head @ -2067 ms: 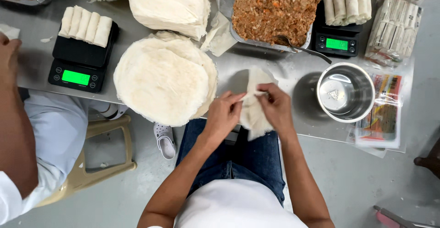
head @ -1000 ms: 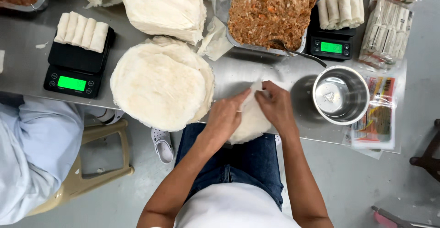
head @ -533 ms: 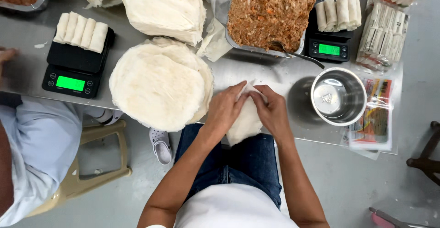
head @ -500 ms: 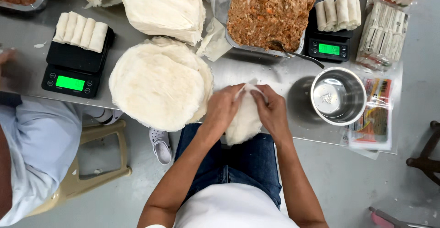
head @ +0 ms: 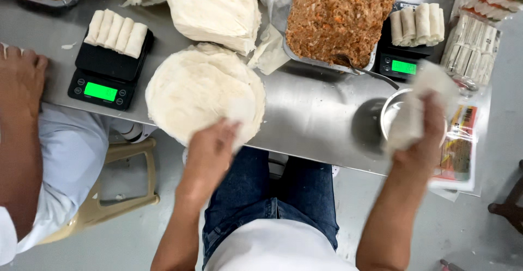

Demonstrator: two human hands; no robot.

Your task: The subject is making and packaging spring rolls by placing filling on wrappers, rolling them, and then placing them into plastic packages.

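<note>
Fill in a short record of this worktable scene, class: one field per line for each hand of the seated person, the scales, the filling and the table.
Left hand: rests on the near edge of the round wrapper stack.
Right hand: grip shut on a pale wrapper, above the metal bowl.
Scales: left scale and right scale each carry rolls.
Filling: tray of filling, spoon in it.
Table: bare metal.

Matt doughy wrappers (head: 204,88), brushed-steel table (head: 310,118)
</note>
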